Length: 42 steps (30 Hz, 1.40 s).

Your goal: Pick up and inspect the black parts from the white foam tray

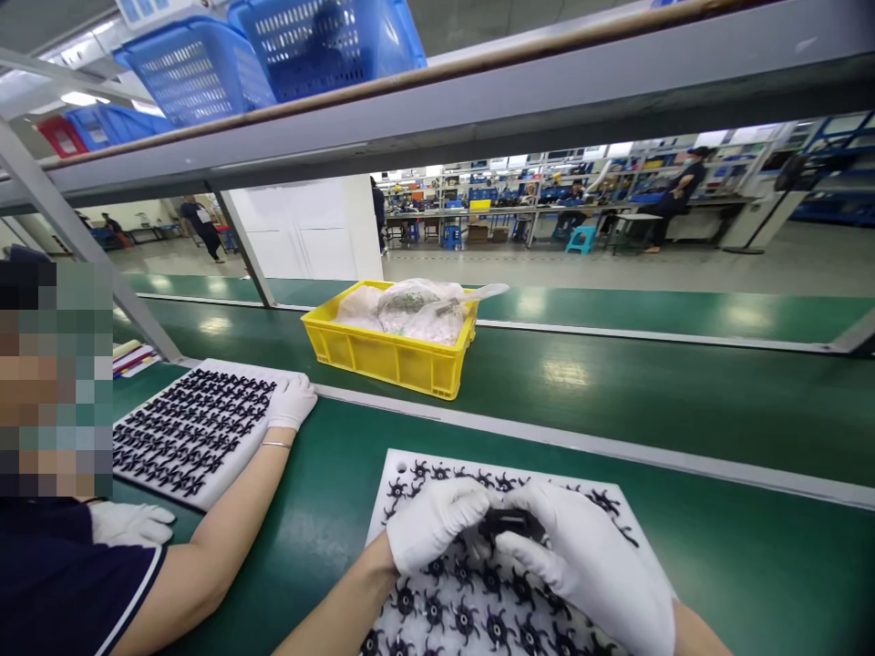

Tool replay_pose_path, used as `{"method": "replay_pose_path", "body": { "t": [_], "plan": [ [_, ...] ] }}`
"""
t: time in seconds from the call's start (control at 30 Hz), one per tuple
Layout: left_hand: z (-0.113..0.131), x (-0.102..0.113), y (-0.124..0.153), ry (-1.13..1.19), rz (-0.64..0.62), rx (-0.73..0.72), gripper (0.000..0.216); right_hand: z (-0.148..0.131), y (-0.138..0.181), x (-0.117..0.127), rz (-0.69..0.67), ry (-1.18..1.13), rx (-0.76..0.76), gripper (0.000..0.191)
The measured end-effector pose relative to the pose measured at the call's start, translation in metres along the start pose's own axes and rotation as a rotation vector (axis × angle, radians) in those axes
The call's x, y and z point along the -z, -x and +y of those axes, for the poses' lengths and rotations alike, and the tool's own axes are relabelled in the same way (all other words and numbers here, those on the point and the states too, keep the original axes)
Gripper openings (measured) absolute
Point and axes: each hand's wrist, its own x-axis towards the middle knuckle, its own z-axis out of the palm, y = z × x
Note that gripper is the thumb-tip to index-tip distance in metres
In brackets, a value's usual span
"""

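Note:
Both my hands wear white gloves and meet over a white tray [396,474] filled with several small black fan-shaped parts [465,621]. My left hand [434,521] and my right hand [588,565] are closed together on one small black part [509,524] held just above the tray. The part is mostly hidden by my fingers.
A co-worker sits at my left, a gloved hand [291,401] resting on another white tray [195,428] of black parts. A yellow bin [389,355] with plastic bags stands on the green conveyor belt [684,392]. Blue baskets [205,68] sit on the shelf overhead.

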Motion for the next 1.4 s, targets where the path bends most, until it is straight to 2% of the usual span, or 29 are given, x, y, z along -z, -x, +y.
{"method": "replay_pose_path", "body": {
  "t": [0.23,0.4,0.63,0.8,1.0,1.2,1.4],
  "plan": [
    [0.009,0.000,0.003,-0.064,0.116,-0.058,0.036,0.002,0.000,-0.003,-0.034,-0.005,-0.015,0.028],
    [0.010,0.002,0.009,-0.115,0.089,0.010,0.039,0.008,0.000,-0.015,-0.062,-0.044,0.049,0.029],
    [0.007,0.009,0.015,-0.306,0.062,-0.128,0.044,0.009,-0.001,-0.022,-0.037,0.031,0.059,0.032],
    [0.004,0.007,0.018,-0.235,0.069,-0.047,0.045,0.006,-0.002,-0.021,0.000,0.059,0.061,0.034],
    [0.005,0.007,0.018,-0.044,0.056,0.032,0.038,0.001,-0.002,-0.019,-0.033,0.007,0.043,0.025],
    [0.006,0.005,0.022,-0.167,0.134,-0.043,0.036,-0.001,-0.001,-0.018,-0.041,-0.076,0.038,0.022],
    [0.008,0.003,0.021,-0.185,0.122,-0.085,0.037,0.000,-0.002,-0.014,-0.060,-0.277,0.083,0.030]
  ]
}}
